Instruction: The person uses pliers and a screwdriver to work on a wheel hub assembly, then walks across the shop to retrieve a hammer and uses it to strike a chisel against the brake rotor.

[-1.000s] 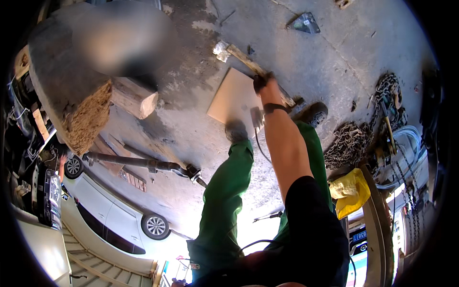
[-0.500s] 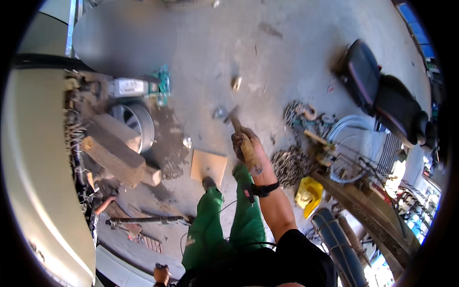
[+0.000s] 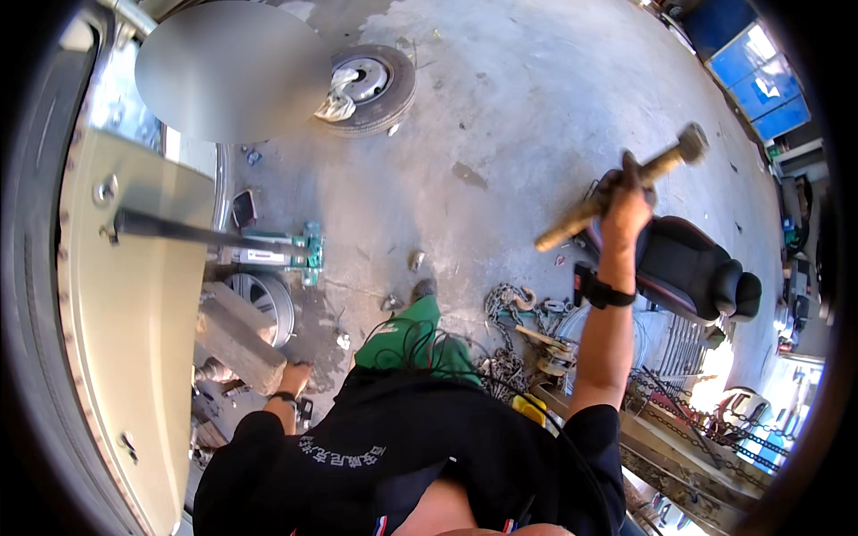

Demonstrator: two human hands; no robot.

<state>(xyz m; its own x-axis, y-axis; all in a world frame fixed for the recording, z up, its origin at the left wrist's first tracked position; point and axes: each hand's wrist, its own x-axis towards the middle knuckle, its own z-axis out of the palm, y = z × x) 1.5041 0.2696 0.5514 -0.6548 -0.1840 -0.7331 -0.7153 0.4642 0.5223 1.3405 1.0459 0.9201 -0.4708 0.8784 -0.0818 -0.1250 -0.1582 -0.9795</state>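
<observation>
My right hand (image 3: 626,201) is raised to the right and wrapped round a hammer (image 3: 663,167) by its wooden handle. The hammer's head points up and away to the far right, and the handle's butt sticks out on the near left side of my fist. Low on the left, my left hand (image 3: 293,377) is beside the end of a thick wooden beam (image 3: 237,344). I cannot make out its fingers, or whether it touches the beam. A wheel rim (image 3: 268,308) lies just beyond the beam.
A beige vehicle door (image 3: 134,330) stands along the left. A green floor jack (image 3: 311,254) and a tyred wheel (image 3: 380,94) lie ahead. To the right are a black car seat (image 3: 684,263), chains (image 3: 509,313) and a yellow object (image 3: 529,408). A blurred patch covers the upper left.
My right hand has swung the hammer up and right from in front of my legs. My left hand has moved forward to the beam. The view has shifted, bringing in the tyred wheel.
</observation>
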